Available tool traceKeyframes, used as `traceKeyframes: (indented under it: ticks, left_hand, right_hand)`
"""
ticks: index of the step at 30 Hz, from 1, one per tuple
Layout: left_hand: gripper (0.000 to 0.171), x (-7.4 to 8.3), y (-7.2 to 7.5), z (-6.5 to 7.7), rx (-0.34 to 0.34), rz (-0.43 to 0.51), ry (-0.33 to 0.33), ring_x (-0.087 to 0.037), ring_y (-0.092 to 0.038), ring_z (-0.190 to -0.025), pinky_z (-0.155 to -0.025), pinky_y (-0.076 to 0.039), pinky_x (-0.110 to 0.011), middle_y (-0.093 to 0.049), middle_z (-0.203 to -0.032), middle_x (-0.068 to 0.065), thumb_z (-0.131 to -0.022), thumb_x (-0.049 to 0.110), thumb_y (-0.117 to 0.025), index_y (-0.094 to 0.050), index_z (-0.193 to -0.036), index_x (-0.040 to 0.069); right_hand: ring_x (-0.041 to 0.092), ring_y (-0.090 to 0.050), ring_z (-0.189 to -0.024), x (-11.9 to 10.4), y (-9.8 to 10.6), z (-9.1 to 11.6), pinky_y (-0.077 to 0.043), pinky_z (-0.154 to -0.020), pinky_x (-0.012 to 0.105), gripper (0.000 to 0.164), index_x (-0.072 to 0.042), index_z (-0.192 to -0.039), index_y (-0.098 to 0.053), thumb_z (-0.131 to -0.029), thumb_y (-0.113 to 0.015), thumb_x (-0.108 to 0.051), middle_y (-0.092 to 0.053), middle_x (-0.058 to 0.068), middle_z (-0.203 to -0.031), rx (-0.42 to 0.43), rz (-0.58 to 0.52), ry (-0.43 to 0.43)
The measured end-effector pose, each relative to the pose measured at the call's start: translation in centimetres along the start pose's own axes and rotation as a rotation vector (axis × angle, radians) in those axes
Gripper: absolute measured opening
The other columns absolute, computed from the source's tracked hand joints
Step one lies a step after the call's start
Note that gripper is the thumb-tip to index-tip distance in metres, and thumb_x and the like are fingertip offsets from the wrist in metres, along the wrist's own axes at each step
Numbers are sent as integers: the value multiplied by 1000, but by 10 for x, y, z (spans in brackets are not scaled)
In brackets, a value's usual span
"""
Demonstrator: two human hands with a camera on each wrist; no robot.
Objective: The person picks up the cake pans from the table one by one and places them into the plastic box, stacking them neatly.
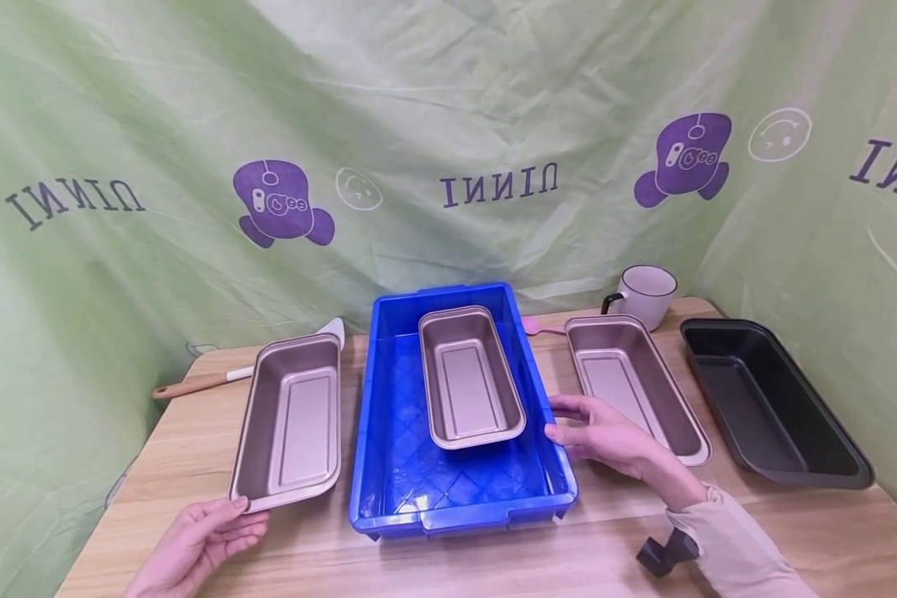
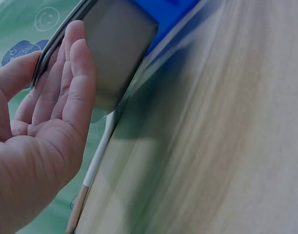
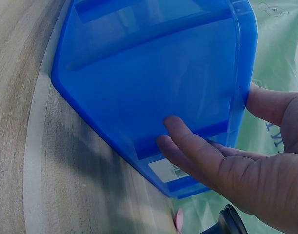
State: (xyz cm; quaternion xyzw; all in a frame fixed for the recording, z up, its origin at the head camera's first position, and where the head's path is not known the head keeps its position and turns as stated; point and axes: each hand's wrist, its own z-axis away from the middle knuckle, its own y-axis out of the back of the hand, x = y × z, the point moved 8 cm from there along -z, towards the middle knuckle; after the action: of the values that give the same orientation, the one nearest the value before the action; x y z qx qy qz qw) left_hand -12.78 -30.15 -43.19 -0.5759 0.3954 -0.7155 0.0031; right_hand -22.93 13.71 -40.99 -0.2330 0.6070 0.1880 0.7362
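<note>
In the head view my left hand [image 1: 202, 544] holds the near left corner of a bronze loaf pan [image 1: 310, 428]. The left wrist view shows the thumb on the pan's rim [image 2: 44, 58] and the other fingers under it, the near end off the table. Right of it, a blue plastic bin [image 1: 463, 521] carries a second bronze loaf pan [image 1: 469, 390]. My right hand [image 1: 605, 436] grips the bin's right edge. Seen from the right wrist, the thumb lies at the rim and the fingers extend along the outer wall [image 3: 163, 83].
Right of the bin lie a third bronze loaf pan [image 1: 620, 378] and a black loaf pan [image 1: 755, 407]. Behind stand a white mug [image 1: 649, 297] and a pink utensil [image 1: 544, 326]. A wooden-handled spatula [image 1: 202, 384] lies at the left. Green cloth [image 1: 433, 108] hangs around the table.
</note>
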Motion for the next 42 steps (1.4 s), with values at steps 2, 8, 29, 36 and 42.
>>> traceKeyframes:
  ticks: [2,8,29,36,42]
  left_hand:
    - [48,3,-1,-1,5,1,-15,-25,-65,-105,-94,-49,-33,-65,-114,-19,-102,-4,-19,-66,-113,-1]
    - [50,11,-6,-3,-7,17,-43,-26,-64,-106,-95,-48,-34,-65,-115,-20,-102,-5,-17,-64,-115,-3]
    - [51,55,-28,-31,15,-200,-181,-22,-67,-100,-89,-51,-32,-68,-109,-17,-102,-6,-18,-67,-114,-1]
    - [49,65,-38,-43,27,-228,-198,-22,-68,-98,-88,-52,-32,-69,-108,-16,-101,-7,-20,-68,-113,-1]
    - [48,71,-47,-55,44,-257,-193,-21,-68,-97,-88,-53,-31,-70,-107,-14,-102,-6,-23,-69,-111,2]
  right_hand:
    - [36,-58,-110,0,0,0,-52,-88,45,71,20,-141,-18,-93,-62,-9,-27,40,-142,1,1,1]
    - [36,-58,-110,-1,0,0,-52,-88,45,71,20,-141,-17,-93,-62,-9,-26,40,-143,-3,3,-1]
    - [35,-59,-110,1,1,-1,-52,-89,46,72,20,-142,-16,-93,-62,-8,-24,40,-143,9,2,-4]
    - [35,-58,-110,1,0,0,-52,-89,46,72,20,-141,-17,-93,-62,-9,-24,40,-144,7,4,-1]
    - [35,-58,-110,1,0,0,-52,-89,46,72,20,-141,-17,-93,-62,-8,-25,40,-143,6,-1,2]
